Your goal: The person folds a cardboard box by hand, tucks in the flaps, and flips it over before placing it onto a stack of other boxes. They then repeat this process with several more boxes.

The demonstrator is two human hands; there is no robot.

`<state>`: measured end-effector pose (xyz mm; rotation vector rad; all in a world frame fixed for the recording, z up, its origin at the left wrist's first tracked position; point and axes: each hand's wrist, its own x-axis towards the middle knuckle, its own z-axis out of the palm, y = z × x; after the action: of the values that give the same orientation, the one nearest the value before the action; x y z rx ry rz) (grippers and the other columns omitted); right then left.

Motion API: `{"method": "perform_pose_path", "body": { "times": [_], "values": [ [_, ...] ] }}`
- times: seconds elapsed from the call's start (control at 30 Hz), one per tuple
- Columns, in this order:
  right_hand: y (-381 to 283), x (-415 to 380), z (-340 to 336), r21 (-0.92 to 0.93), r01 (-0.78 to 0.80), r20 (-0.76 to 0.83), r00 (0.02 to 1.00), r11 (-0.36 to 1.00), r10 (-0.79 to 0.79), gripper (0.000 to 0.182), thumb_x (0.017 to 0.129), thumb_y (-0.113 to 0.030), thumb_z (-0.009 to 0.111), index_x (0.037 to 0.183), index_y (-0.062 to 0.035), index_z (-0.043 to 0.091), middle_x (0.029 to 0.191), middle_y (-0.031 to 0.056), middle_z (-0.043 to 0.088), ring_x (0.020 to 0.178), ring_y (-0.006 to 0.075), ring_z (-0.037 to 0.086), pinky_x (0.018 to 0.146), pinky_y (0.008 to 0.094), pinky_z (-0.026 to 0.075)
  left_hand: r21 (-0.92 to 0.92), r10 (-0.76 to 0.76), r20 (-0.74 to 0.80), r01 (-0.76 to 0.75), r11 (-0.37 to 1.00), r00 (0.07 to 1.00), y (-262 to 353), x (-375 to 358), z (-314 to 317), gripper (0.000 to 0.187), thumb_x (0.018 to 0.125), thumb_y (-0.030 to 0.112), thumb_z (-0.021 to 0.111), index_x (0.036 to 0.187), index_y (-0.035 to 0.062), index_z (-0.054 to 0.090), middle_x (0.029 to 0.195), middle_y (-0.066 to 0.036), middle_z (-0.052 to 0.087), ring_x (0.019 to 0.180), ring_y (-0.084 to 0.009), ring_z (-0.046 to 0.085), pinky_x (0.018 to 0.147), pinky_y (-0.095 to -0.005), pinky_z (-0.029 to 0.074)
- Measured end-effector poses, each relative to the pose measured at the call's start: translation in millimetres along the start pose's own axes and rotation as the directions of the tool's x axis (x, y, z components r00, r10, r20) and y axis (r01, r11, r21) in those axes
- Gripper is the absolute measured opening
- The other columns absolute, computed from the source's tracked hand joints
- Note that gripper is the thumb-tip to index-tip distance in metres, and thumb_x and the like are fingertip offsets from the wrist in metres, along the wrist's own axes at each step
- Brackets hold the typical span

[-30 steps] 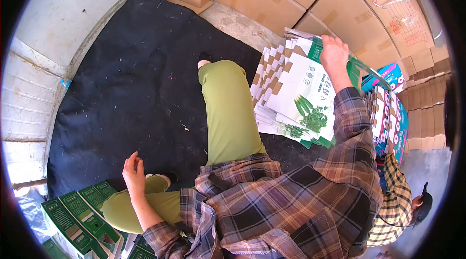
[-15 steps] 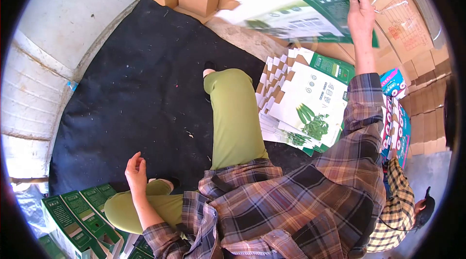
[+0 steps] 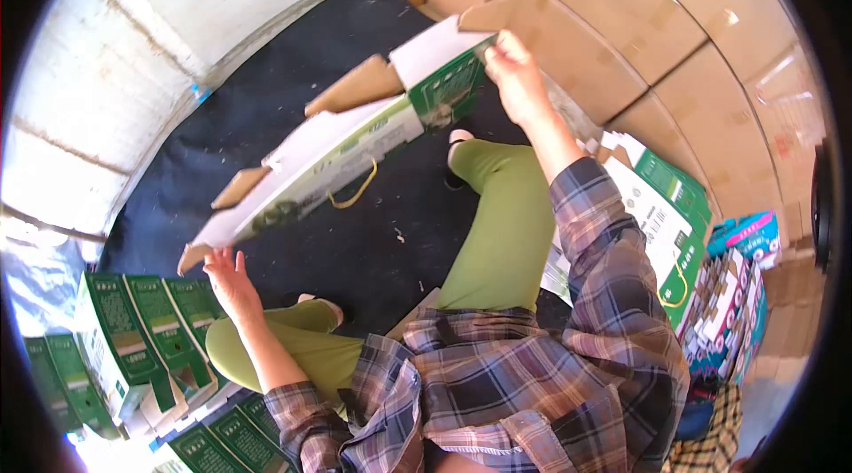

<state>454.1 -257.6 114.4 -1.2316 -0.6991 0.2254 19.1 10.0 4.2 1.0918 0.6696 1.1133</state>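
A partly unfolded green and white printed cardboard carton stretches diagonally in front of me, its brown flaps standing out and a yellow cord handle hanging from its side. My right hand is closed on the green upper end. At the lower left end, my left hand has its fingers apart, with the fingertips at the carton's edge; whether they press on it is hard to see. Beside my right knee lies a stack of flat cartons of the same print, partly behind my sleeve.
Folded green cartons stand at lower left, more green boxes near them. Brown cardboard boxes are stacked along the right. A black sheet covers the floor. Blue and pink packages and another person's checked sleeve are at right.
My right hand has brought the carton from the upper right towards the middle, and it has opened out of its flat shape. My left hand has risen to its lower end. The view has turned right.
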Motion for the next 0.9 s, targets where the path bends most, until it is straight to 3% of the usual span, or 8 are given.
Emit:
{"method": "perform_pose_path", "body": {
  "times": [0.2, 0.37, 0.4, 0.43, 0.57, 0.63, 0.83, 0.9],
  "values": [
    [57, -9, 44, 0.019, -0.241, 0.126, 0.963, 0.97, 0.237, 0.022, 0.095, -0.004, 0.046, 0.113, -0.0016, 0.057, 0.105, 0.0038, 0.062, 0.097, 0.0105, 0.056, 0.089, 0.0264, 0.043, -0.208, -0.183, -0.16, 0.148, 0.967, 0.97, 12, -9, -16, 0.056, 0.09, 0.042, 0.06, 0.129, 0.0039, 0.047, 0.129, -0.009, 0.053, 0.119, -0.0242, 0.048, 0.101, -0.0429, 0.034],
    [51, -18, 55, -0.051, -0.429, -0.006, 0.903, 0.902, 0.429, 0.033, 0.093, -0.008, 0.046, 0.125, -0.0009, 0.05, 0.116, 0.0075, 0.058, 0.106, 0.0152, 0.055, 0.095, 0.0278, 0.04, -0.278, -0.244, 0.145, 0.276, 0.92, 0.959, 11, -16, -25, 0.049, 0.084, 0.021, 0.064, 0.127, 0.0017, 0.049, 0.129, -0.013, 0.052, 0.122, -0.0276, 0.046, 0.106, -0.0451, 0.033],
    [57, -17, 52, -0.086, -0.435, 0.071, 0.894, 0.896, 0.442, 0.046, 0.093, -0.036, 0.05, 0.133, -0.0118, 0.047, 0.127, 0.0046, 0.053, 0.12, 0.0155, 0.043, 0.104, 0.0371, 0.027, -0.289, -0.221, 0.166, 0.262, 0.921, 0.961, 12, -19, -22, 0.048, 0.081, 0.014, 0.064, 0.125, -0.0002, 0.05, 0.128, -0.014, 0.052, 0.123, -0.0284, 0.046, 0.108, -0.0456, 0.031],
    [63, -14, 48, -0.092, -0.443, 0.076, 0.89, 0.892, 0.45, 0.046, 0.093, -0.036, 0.05, 0.133, -0.0118, 0.047, 0.127, 0.0046, 0.053, 0.12, 0.0155, 0.043, 0.104, 0.0371, 0.027, -0.291, -0.228, 0.157, 0.266, 0.919, 0.961, 14, -20, -19, 0.048, 0.081, 0.014, 0.064, 0.125, -0.0002, 0.05, 0.128, -0.014, 0.052, 0.123, -0.0284, 0.046, 0.108, -0.0456, 0.031],
    [78, -14, 43, 0.038, -0.558, 0.127, 0.826, 0.829, 0.55, 0.056, 0.093, -0.049, 0.047, 0.133, -0.0095, 0.047, 0.133, 0.0067, 0.051, 0.125, 0.0203, 0.042, 0.107, 0.0404, 0.025, -0.179, -0.193, 0.207, 0.231, 0.956, 0.959, 23, -28, -11, 0.047, 0.084, 0.013, 0.064, 0.127, 0.001, 0.05, 0.127, -0.011, 0.053, 0.12, -0.0252, 0.048, 0.107, -0.0417, 0.032],
    [73, -24, 55, 0.036, -0.591, 0.199, 0.794, 0.806, 0.574, 0.054, 0.094, -0.049, 0.048, 0.129, -0.0084, 0.052, 0.126, 0.0059, 0.055, 0.119, 0.0176, 0.045, 0.105, 0.0378, 0.027, -0.038, -0.168, -0.033, 0.167, 0.985, 0.985, 25, -33, 5, 0.043, 0.089, 0.011, 0.06, 0.129, 0.0017, 0.049, 0.127, -0.009, 0.053, 0.119, -0.0211, 0.048, 0.105, -0.0374, 0.032],
    [75, -37, 77, -0.282, -0.452, 0.272, 0.809, 0.847, 0.522, 0.061, 0.097, -0.043, 0.047, 0.138, 0.001, 0.035, 0.134, 0.0101, 0.048, 0.125, 0.0182, 0.042, 0.106, 0.0336, 0.029, 0.309, -0.148, -0.177, 0.198, 0.93, 0.973, 4, -43, 31, 0.055, 0.097, 0.02, 0.05, 0.145, 0.0034, 0.029, 0.139, -0.009, 0.043, 0.123, -0.0193, 0.044, 0.103, -0.0314, 0.033],
    [68, -37, 79, -0.324, -0.409, 0.279, 0.82, 0.853, 0.5, 0.067, 0.097, -0.041, 0.047, 0.143, 0.002, 0.026, 0.135, 0.0105, 0.047, 0.125, 0.0188, 0.042, 0.107, 0.0338, 0.029, 0.371, -0.127, -0.228, 0.207, 0.905, 0.965, 3, -44, 35, 0.048, 0.097, 0.025, 0.052, 0.136, 0.0009, 0.04, 0.127, -0.009, 0.051, 0.112, -0.0194, 0.05, 0.093, -0.0329, 0.04]
  ]
}}
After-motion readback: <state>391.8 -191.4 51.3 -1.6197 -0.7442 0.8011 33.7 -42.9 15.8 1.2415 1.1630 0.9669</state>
